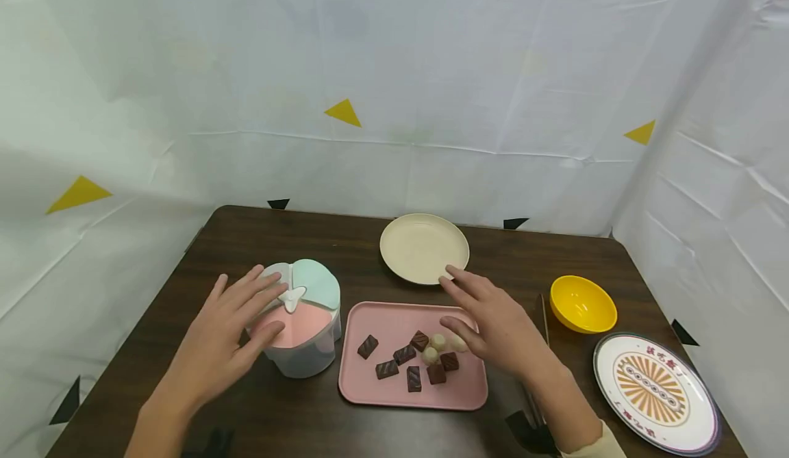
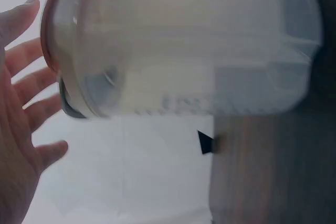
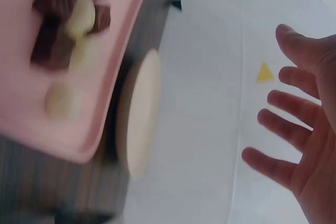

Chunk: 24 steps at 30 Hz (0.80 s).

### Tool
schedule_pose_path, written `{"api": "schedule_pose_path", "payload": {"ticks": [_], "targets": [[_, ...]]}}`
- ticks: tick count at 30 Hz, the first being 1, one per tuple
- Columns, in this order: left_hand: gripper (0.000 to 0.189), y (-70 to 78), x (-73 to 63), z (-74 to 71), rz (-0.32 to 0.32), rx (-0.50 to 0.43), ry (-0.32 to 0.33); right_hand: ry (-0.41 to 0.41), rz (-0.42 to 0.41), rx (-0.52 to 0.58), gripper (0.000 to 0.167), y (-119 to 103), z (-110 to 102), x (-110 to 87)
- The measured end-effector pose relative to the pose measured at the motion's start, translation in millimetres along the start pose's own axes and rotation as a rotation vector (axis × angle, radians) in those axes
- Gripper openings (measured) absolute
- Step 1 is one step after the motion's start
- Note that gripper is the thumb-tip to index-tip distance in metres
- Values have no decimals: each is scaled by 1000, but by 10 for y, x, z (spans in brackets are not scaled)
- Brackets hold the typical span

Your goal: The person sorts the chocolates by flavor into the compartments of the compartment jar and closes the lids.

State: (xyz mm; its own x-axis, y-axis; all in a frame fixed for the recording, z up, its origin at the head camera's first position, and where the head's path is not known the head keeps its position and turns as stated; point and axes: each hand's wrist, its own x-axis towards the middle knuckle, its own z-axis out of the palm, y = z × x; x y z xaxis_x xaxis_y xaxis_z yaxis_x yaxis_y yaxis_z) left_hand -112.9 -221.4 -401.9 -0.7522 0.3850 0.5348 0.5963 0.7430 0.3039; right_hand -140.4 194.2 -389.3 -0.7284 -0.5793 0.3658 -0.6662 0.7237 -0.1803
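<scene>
My left hand is held with fingers spread over the left side of a clear tub whose lid has pink, mint and grey sections. In the left wrist view, the tub's see-through wall fills the upper part, with the left hand beside its lid. My right hand, fingers apart and holding nothing, hovers over the right edge of a pink tray. On the tray lie several dark chocolates and a few cream-coloured round ones. The right wrist view shows that hand bare.
A cream plate lies at the back behind the tray. On the right are a yellow bowl and a patterned white plate near the table's edge. Chopsticks lie partly under the right forearm. White sheeting surrounds the table's back and sides.
</scene>
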Motion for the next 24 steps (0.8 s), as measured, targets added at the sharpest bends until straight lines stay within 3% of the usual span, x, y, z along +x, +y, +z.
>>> {"api": "schedule_pose_path", "payload": {"ticks": [5,15,19,24], "targets": [[52,-50,-132,29,31,-80,68,44,-149,47,57,-251,173,176],[57,-69,-212,74,50,-138,82,95,-401,69,51,-773,542,566],[56,-66,-220,82,48,-132,91,107,-458,-8,53,-884,662,685],[52,-58,-231,104,56,-114,122,132,-473,-84,51,-927,722,748]]}}
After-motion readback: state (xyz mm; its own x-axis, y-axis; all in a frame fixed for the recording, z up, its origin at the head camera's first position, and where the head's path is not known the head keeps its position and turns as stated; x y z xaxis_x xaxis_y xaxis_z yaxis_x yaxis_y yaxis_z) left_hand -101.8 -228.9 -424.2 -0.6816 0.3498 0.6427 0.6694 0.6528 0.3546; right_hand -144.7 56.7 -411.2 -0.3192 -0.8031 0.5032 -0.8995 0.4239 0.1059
